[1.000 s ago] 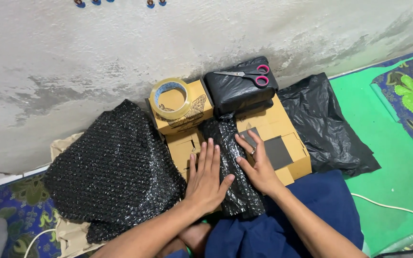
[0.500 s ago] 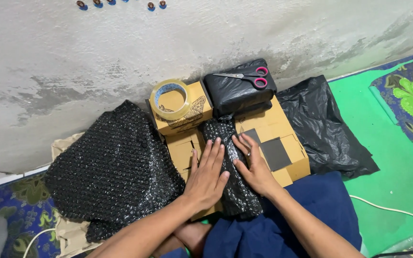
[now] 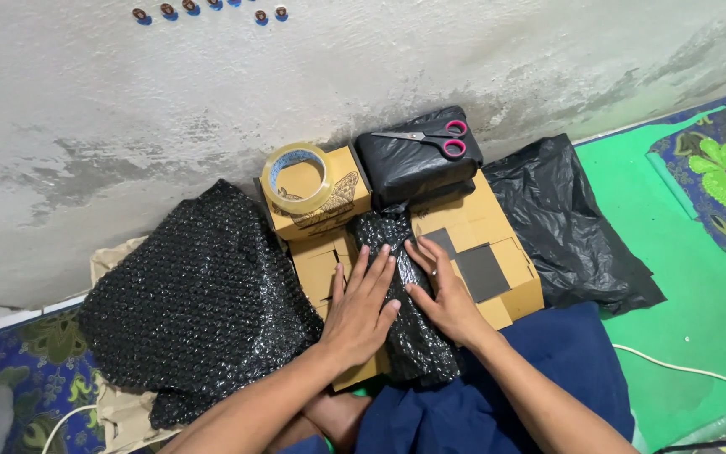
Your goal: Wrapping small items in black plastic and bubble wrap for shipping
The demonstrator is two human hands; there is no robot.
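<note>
A long bundle in black bubble wrap (image 3: pixel 401 294), lying on flattened cardboard boxes (image 3: pixel 497 252), is pressed flat between the left hand (image 3: pixel 361 307) and right hand (image 3: pixel 443 290), fingers spread open. Unsealed, seemingly: tape roll (image 3: pixel 297 176) and scissors (image 3: pixel 430 139) lie untouched beyond.

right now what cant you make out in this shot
- Head view: what is inside the bubble-wrapped bundle; black wrap and both hands, left hand and right hand, cover it.
- Contents of the black plastic parcel under the scissors.
- Small round things along the top edge: too small.
</note>
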